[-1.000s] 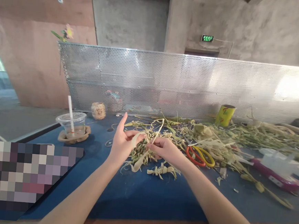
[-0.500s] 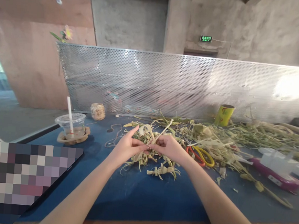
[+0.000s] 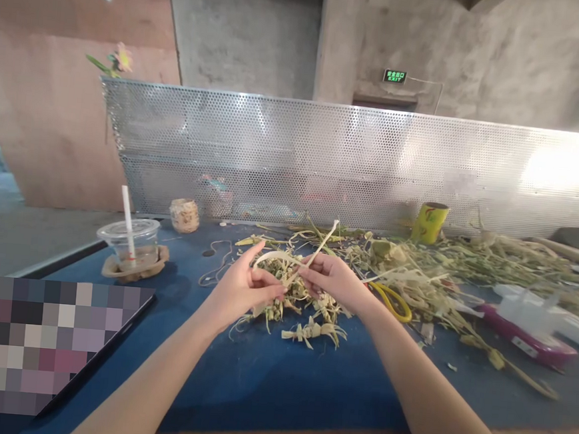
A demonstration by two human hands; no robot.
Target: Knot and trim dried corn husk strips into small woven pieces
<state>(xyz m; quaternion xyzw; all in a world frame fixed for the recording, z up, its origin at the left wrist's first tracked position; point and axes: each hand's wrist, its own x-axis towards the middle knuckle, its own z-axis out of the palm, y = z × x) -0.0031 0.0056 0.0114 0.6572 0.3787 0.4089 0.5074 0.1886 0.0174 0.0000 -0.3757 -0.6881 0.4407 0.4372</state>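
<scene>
Head view of two bare hands working a pale leaf strip [image 3: 286, 260] above a blue tabletop [image 3: 266, 382]. The left hand [image 3: 243, 290] pinches the strip between thumb and fingers, its index finger extended upward; the right hand [image 3: 332, 280] is closed on the same strip just beside it, and one free end rises at a slant toward the perforated metal screen [image 3: 354, 162]. The strip arches between the two hands, directly over a heap of small folded leaf pieces [image 3: 295, 308] lying on the tabletop.

Compared with one second earlier, the strip no longer hangs down in a loop from the left hand; it is now drawn up into a low arch, and its free end points higher. Half a second earlier the fingertips of both hands met at one spot; now they are slightly apart. The scissors [image 3: 393, 302] show less of their red handle, now partly covered by the right wrist, with the yellow handle still exposed.

Legible writing: a green illuminated sign [image 3: 395, 76] on the concrete wall reads "EXIT" under a line of characters too small to read. A yellow cup [image 3: 430, 223] carries red markings that cannot be read. Also present: a clear lidded cup with a straw [image 3: 128, 241], a small jar [image 3: 184, 215], and loose stalks [image 3: 491, 260] to the right.
</scene>
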